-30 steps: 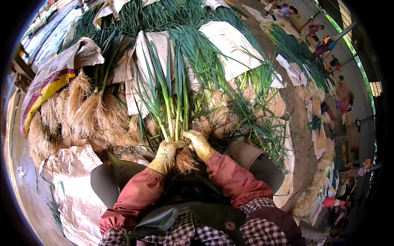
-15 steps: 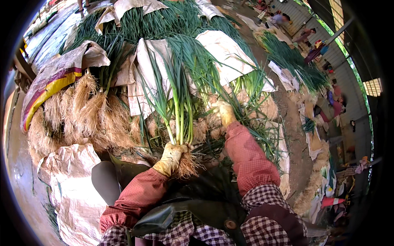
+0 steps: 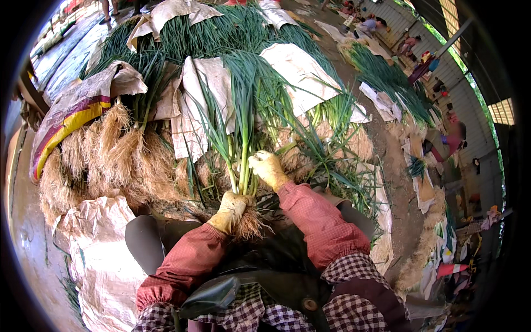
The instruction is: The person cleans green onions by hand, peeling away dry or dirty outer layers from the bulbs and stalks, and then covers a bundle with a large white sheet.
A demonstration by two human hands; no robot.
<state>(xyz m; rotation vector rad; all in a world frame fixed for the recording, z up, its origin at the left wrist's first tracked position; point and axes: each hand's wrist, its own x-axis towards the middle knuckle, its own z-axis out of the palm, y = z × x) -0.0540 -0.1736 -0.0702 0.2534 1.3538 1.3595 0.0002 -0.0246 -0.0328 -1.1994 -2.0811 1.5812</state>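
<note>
A bunch of green onions (image 3: 243, 160) is held upright in front of the person's lap, gripped near its rooty base by the gloved left hand (image 3: 232, 206), which is closed around it. The gloved right hand (image 3: 268, 167), seen half a second ago reaching out into the heaped onions (image 3: 326, 138) on the right, has been brought back against the bunch's stalks, fingers curled on them. More stalks appear to have been added.

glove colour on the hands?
Yellowish tan, soiled, on both the left hand and right hand; head view, the only one, shows it.
</note>
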